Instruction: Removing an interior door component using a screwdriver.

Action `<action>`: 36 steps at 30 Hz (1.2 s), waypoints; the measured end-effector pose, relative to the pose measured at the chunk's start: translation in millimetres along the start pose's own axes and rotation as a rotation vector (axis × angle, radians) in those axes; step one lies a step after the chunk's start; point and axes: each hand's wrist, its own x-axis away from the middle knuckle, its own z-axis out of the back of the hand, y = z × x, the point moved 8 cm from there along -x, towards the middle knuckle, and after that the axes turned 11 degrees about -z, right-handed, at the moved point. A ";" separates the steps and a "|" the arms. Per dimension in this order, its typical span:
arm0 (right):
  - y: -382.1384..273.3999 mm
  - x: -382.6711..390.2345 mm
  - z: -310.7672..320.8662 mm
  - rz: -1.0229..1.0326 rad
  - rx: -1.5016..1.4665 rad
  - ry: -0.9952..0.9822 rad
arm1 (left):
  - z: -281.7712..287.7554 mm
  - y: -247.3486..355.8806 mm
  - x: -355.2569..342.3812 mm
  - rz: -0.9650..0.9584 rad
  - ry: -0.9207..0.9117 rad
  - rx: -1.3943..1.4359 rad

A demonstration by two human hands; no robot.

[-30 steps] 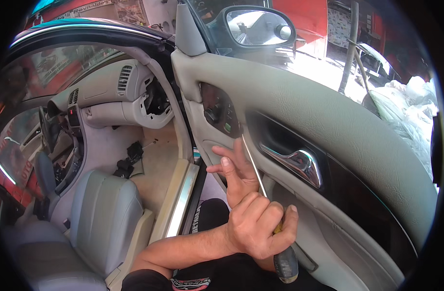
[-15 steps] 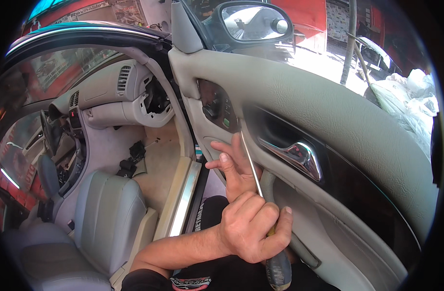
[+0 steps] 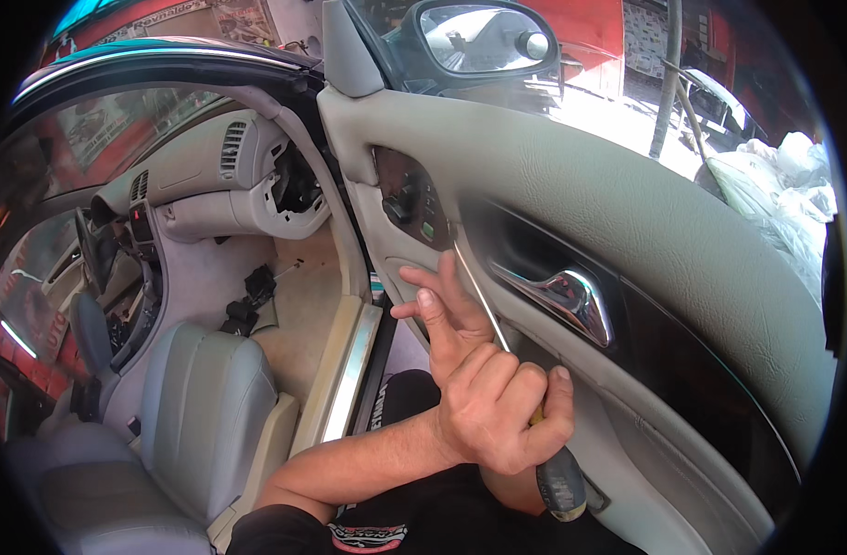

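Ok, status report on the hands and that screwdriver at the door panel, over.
Left hand gripping screwdriver handle. Right hand fingers steadying the shaft. Tip at door panel trim seam beside chrome door handle. Nothing blocking.

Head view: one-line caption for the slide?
Left hand grips a screwdriver, tip at the door panel switch trim; right hand steadies the shaft.

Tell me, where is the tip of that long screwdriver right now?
In the head view, right of centre, the screwdriver slants up from the left hand gripping its handle. Its tip meets the door panel just below the switch block, left of the chrome door handle.
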 end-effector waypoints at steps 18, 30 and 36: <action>8.5 6.4 -1.8 -0.093 0.011 0.056 | 47.9 3.8 7.5 -0.038 0.016 0.223; 8.5 6.3 1.6 -0.045 0.119 0.007 | 49.9 -6.6 5.1 -0.017 0.183 0.229; -0.8 5.3 0.8 0.049 0.332 0.002 | 41.3 -20.3 11.7 0.089 0.289 0.175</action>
